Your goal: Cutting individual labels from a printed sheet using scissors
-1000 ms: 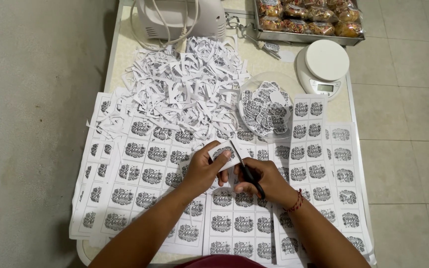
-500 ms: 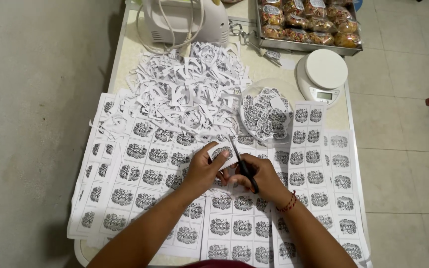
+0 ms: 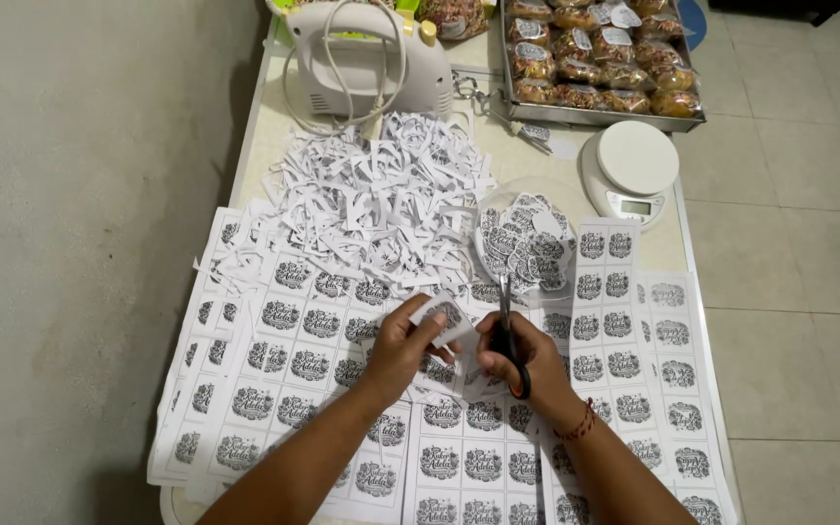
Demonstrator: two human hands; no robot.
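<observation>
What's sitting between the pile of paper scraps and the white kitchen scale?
In the head view, a clear bowl of cut-out round labels lies between the scrap pile and the scale.

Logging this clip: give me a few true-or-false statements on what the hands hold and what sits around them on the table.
1. The right hand holds scissors. True.
2. The left hand holds a small paper cutout. True.
3. The pile of paper scraps lies on the floor. False: it lies on the table, beyond the label sheets.
4. The kitchen scale carries a bowl. False: its plate is bare.
5. A tray of wrapped baked goods sits at the table's far end. True.
</observation>
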